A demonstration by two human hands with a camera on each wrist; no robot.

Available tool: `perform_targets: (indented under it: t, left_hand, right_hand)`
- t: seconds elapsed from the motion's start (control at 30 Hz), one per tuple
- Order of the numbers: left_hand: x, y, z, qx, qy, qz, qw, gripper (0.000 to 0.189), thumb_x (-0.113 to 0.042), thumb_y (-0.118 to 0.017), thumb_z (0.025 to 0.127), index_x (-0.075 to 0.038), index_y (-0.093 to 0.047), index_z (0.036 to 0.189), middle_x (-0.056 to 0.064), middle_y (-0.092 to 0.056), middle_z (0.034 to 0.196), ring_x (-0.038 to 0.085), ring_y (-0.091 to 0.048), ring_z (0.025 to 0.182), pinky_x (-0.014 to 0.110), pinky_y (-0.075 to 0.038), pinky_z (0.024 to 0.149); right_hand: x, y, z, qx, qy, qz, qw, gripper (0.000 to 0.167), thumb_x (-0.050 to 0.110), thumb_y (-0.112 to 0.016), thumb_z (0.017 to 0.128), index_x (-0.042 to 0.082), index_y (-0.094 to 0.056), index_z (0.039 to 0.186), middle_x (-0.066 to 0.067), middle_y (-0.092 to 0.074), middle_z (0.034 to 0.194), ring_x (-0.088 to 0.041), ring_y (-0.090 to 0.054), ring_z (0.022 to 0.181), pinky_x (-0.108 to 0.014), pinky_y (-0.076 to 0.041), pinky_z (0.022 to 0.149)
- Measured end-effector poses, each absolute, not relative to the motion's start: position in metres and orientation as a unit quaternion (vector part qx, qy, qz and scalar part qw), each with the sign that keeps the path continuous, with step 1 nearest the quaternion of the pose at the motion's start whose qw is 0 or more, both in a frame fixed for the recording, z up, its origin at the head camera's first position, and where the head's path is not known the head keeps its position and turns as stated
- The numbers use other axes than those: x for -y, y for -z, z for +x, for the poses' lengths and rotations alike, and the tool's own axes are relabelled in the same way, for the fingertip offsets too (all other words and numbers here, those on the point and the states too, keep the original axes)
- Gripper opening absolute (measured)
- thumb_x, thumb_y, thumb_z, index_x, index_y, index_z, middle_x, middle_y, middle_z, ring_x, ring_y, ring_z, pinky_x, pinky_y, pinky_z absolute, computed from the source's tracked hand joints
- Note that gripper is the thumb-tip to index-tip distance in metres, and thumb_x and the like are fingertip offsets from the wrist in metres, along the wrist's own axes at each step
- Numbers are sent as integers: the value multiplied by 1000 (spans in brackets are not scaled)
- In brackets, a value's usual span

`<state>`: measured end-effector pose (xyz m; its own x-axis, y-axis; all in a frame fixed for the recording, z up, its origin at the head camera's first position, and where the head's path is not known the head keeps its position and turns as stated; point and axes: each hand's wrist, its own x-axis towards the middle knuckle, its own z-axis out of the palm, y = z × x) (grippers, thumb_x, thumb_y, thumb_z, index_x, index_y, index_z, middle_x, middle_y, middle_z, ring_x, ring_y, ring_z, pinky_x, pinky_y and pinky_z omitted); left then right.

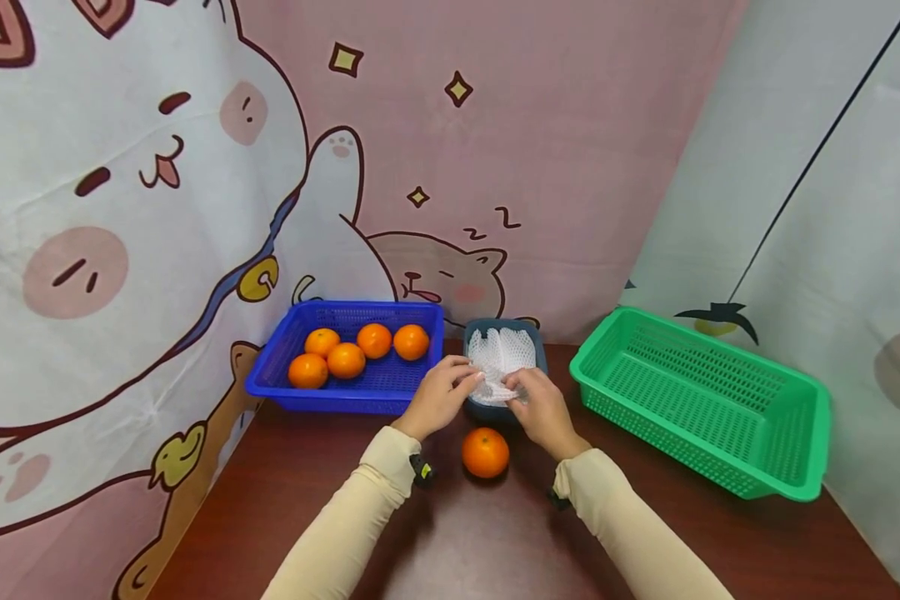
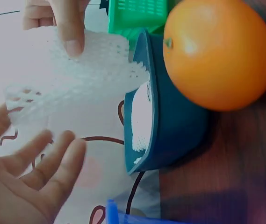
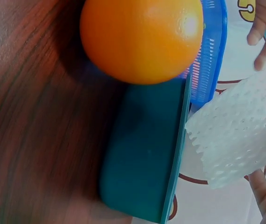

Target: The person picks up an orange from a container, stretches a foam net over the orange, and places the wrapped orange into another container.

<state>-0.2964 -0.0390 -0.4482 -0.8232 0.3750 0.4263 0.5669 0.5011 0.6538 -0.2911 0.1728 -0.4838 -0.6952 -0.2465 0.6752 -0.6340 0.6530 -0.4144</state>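
Note:
A white foam fruit net [image 2: 90,77] is held over a small dark teal bin [image 2: 179,126]. My right hand [image 1: 543,412] pinches the net between thumb and fingers. My left hand [image 1: 438,400] is at the net's other end, its fingers spread and the index fingertip touching the edge; the thumb is partly cut off in the left wrist view. More white foam nets [image 1: 502,346] fill the bin. On the table in front of the bin, between my forearms, sits a single orange [image 1: 485,452].
A blue basket [image 1: 345,404] at the left holds several oranges [image 1: 347,360]. At the right a green basket [image 1: 705,417] stands angled on the dark wooden table [image 1: 487,542]. Printed cloth [image 1: 555,167] hangs behind and beside the table.

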Motion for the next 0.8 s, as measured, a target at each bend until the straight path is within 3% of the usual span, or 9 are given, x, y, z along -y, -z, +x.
perform_targets:
  t: [0.1, 0.23, 0.37, 0.5, 0.63, 0.8]
  left_hand:
    - [38, 449, -295, 858, 422, -275, 100, 27, -25, -62, 95, -4, -72, 110, 10, -63, 117, 24, -60, 105, 37, -47, 92]
    - [38, 455, -297, 853, 420, -296, 94, 29, -14, -71, 89, -2, -70, 115, 11, -64, 119, 25, -60, 108, 36, -48, 92]
    - [38, 459, -298, 858, 410, -298, 87, 39, -7, -75, 84, -1, -66, 121, 11, -62, 123, 24, -57, 114, 35, -45, 97]
    - [35, 458, -297, 869, 395, -287, 77, 50, -4, -78, 79, 0, -62, 126, 10, -59, 126, 24, -56, 115, 35, -44, 98]
    - [32, 455, -295, 877, 367, -297, 90, 56, 2, -77, 74, 1, -60, 128, 11, -58, 127, 25, -56, 114, 34, -44, 98]
    - [28, 457, -295, 877, 332, -327, 115, 53, -3, -76, 77, 1, -61, 127, 10, -58, 128, 23, -56, 116, 32, -42, 101]
  right_hand:
    - [-172, 484, -290, 861, -334, 266, 276, 30, -2, -83, 71, 12, -62, 88, -4, -65, 97, -23, -59, 93, -42, -51, 81]
    - [-174, 482, -289, 874, -350, 275, 195, 30, 14, -82, 78, 13, -67, 104, -4, -65, 112, -23, -54, 107, -46, -47, 90]
    - [-176, 479, -288, 879, -369, 273, 125, 35, 31, -71, 89, 14, -66, 119, -4, -59, 129, -24, -47, 120, -50, -40, 98]
    - [-170, 471, -285, 881, -381, 247, 136, 39, 35, -64, 93, 11, -64, 122, -9, -56, 135, -30, -44, 125, -57, -34, 102]
    - [-155, 461, -282, 883, -376, 223, 170, 56, 39, -72, 86, 8, -58, 130, -15, -49, 141, -35, -39, 129, -61, -29, 103]
    - [-139, 453, -280, 881, -368, 230, 191, 74, 37, -76, 82, 11, -45, 143, -17, -35, 151, -39, -30, 135, -67, -22, 103]
